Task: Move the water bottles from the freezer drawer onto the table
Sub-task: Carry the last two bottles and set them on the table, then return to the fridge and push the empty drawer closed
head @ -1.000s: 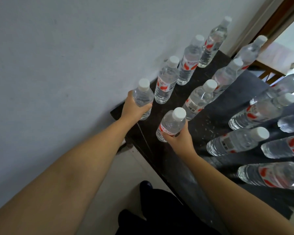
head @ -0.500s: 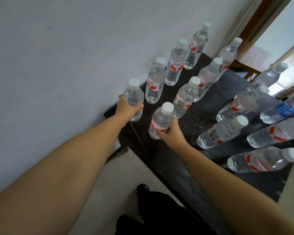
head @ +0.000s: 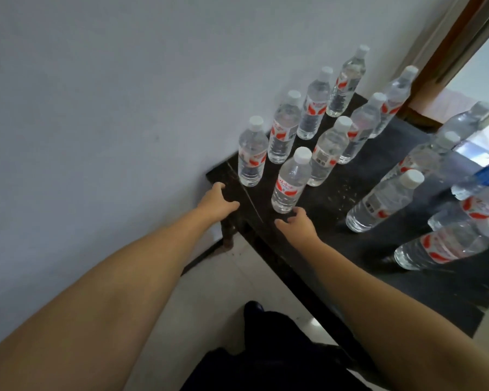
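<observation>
Head view has you looking down your two bare arms at a dark bench (head: pixel 364 249) set against a pale wall (head: pixel 110 94). Your left hand (head: pixel 216 203) hangs over the bench's near corner with its fingers loosely spread, holding nothing. Just beyond it, apart from your fingers, stands a water bottle (head: pixel 251 156), upright with a white cap and a red label. Your right hand (head: pixel 298 224) is likewise spread and empty; its fingertips (head: pixel 299 212) sit right at the base of a second upright bottle (head: pixel 290 183), and you cannot tell from here whether they touch it. Behind these two, more bottles stand in two rows running away along the wall. To your right, several others (head: pixel 384 201) stand on the bench, blurred and leaning in the wide lens. Your dark shoe (head: pixel 253 307) shows on the light floor (head: pixel 209 292) below.
</observation>
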Demonstrator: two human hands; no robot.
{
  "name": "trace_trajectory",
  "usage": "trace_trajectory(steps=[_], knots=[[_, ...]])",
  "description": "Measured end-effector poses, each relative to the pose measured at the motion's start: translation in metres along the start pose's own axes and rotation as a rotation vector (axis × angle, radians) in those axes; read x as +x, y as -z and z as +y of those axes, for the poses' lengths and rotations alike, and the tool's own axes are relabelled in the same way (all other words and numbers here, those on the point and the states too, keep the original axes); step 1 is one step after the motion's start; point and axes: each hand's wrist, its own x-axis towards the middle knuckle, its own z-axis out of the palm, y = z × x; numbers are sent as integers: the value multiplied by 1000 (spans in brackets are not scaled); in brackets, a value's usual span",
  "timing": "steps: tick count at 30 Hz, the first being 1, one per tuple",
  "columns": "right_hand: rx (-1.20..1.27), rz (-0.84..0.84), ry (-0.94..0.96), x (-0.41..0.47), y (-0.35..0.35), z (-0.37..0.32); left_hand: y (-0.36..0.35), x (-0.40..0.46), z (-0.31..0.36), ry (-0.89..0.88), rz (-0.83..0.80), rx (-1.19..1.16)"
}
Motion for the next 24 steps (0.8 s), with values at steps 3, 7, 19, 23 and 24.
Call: trace_trajectory(steps=[3, 7, 19, 23, 24], knots=[[-156, -88, 65, -15, -28, -8, 15, -33, -35, 27, 8, 84], [-359, -301, 164, -42, -68, -26, 34, -75, -89, 116, 65, 124], [-1214, -739, 617, -113, -198, -64, 61, -194, -220, 494, 176, 40], [-1456, -821, 743, -136, -230, -67, 45, -242, -243, 646, 296, -139], [-1479, -830, 788, -141, -238, -67, 40, -253, -248, 681, 337, -179]])
